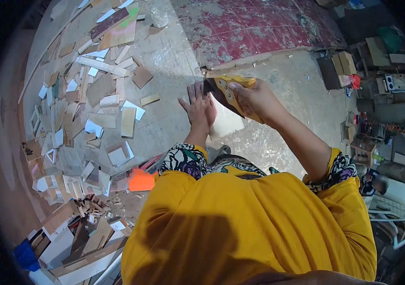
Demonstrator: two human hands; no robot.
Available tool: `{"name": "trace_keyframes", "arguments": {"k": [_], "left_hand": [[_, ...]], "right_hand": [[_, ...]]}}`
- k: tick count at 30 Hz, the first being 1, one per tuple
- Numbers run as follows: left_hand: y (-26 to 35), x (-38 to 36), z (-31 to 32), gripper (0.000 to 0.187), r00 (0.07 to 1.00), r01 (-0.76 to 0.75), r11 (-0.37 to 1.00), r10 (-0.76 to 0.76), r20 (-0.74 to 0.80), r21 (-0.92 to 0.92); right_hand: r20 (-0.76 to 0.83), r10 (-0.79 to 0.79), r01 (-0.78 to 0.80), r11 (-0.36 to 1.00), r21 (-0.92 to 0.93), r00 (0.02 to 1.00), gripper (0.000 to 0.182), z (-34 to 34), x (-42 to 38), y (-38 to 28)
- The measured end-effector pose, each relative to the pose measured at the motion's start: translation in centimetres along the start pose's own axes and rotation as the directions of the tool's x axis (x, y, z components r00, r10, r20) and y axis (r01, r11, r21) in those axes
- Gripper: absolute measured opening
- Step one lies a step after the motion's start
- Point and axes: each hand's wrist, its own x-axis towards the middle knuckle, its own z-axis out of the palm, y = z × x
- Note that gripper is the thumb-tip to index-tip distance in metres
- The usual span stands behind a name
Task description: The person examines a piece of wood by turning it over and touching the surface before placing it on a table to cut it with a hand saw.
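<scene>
My right hand is closed around the yellow handle of a handsaw, whose dark blade is mostly hidden and foreshortened. Close by on its left, my left hand lies flat at the edge of the worktop, palm down and thumb spread out to the side. The fingertips of that hand come near the front end of the saw. Below the saw and just right of my left palm shows a pale, brightly lit panel.
Wood offcuts and white-faced scraps cover the worktop's left side. A small block lies nearer my left hand. An orange object sits by the near edge. Beyond is a worn red surface. Another person is at far right among furniture.
</scene>
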Motion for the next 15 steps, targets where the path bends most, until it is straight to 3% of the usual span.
{"name": "trace_keyframes", "arguments": {"k": [2, 4, 6, 10, 12, 15], "left_hand": [[0.3, 0.4, -1.2, 0.054, 0.998, 0.007, 1.000, -0.009, -0.054, -0.024], [0.3, 0.3, -2.6, 0.053, 0.996, 0.018, 0.999, -0.015, 0.091, -0.033], [0.4, 0.2, -3.0, 0.053, 0.995, 0.026, 0.999, -0.022, 0.095, -0.044], [0.4, 0.4, -3.4, 0.056, 0.997, 0.017, 0.998, -0.011, 0.082, -0.068], [0.4, 0.4, -3.6, 0.056, 0.997, -0.005, 0.999, 0.009, 0.071, -0.054], [0.2, 0.2, -4.1, 0.060, 0.995, -0.027, 0.998, 0.031, 0.091, -0.053]], "right_hand": [[-0.033, -0.026, 0.028, 0.999, 0.039, 0.999, 0.031, -0.1, 0.0, 0.7], [0.013, -0.047, 0.047, 0.998, 0.041, 0.999, 0.032, -0.9, -0.4, 1.0], [0.064, -0.064, 0.061, 0.997, 0.042, 0.996, 0.032, -1.2, -1.1, 2.6], [-0.058, -0.303, 0.301, 0.953, -0.031, 0.951, 0.030, 0.5, -4.8, 8.4], [-0.075, -0.555, 0.532, 0.822, -0.203, 0.829, 0.025, 1.2, -5.8, 12.9], [0.032, -0.445, 0.428, 0.836, -0.344, 0.895, 0.023, 1.6, -7.5, 17.4]]}}
